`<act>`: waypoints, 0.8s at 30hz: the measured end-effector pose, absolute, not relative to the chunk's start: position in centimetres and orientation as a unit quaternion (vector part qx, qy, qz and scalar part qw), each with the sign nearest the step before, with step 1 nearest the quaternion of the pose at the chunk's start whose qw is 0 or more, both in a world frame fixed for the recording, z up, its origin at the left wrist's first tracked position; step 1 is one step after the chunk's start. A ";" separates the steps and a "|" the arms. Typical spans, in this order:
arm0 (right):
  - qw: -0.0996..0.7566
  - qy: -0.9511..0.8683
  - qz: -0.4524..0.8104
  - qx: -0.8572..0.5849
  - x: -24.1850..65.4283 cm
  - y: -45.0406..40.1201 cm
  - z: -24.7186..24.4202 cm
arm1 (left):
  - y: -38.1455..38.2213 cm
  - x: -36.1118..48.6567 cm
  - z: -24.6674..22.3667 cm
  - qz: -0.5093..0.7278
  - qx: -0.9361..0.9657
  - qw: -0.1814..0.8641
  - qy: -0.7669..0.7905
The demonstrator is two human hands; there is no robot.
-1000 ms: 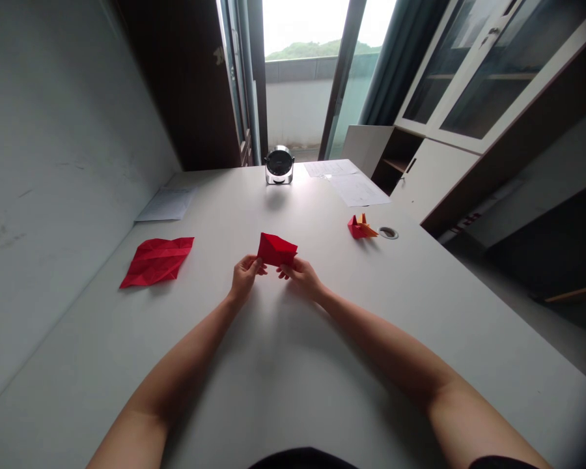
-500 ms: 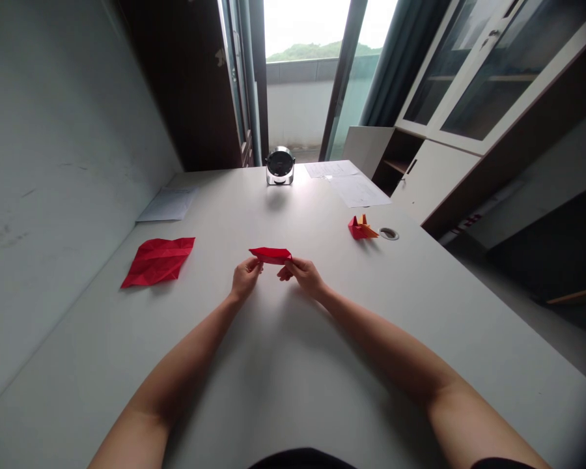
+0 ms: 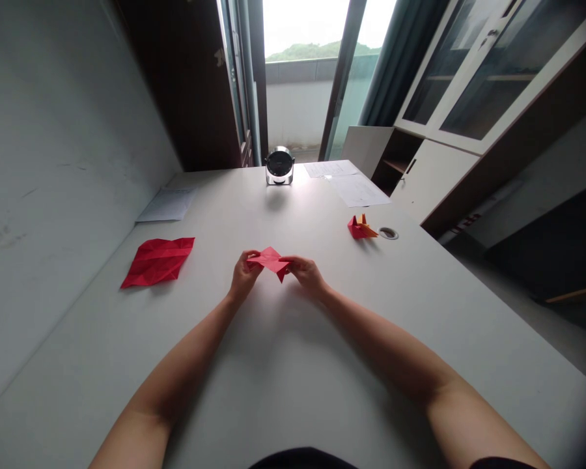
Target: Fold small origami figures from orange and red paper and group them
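A folded piece of red paper is held over the middle of the white table, its pale red face showing and one pointed corner hanging toward me. My left hand pinches its left end between thumb and fingers. On the opposite end, my right hand grips the paper's right corner, with the lower fingers curled beneath. A creased red sheet lies flat on the table to the left of my hands.
Red and orange folded paper shapes stand at the right beside a round cable hole. A round black device stands at the far edge. White papers lie back right, another stack back left by the wall.
The folded red paper, seen as a narrow strip before, is now tilted and spread so that its pale face and a lower point show. Both hands have shifted their grip on it slightly.
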State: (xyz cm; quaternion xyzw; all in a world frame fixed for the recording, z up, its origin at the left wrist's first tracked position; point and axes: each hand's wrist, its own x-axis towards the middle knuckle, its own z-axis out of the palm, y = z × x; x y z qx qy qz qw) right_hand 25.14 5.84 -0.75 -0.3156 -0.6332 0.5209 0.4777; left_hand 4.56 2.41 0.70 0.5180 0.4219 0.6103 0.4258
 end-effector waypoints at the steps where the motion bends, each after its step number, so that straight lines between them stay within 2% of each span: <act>1: 0.486 -0.619 0.533 -0.312 25.1 6.0 -0.8 | 2.4 4.5 0.7 0.606 0.518 0.431 0.424; 13: 0.502 -0.584 0.556 -0.314 25.0 6.0 -0.1 | 2.3 4.4 0.9 0.579 0.529 0.475 0.400; 24: 0.487 -0.599 0.520 -0.366 25.3 6.2 -0.5 | 2.1 4.9 0.6 0.565 0.537 0.483 0.399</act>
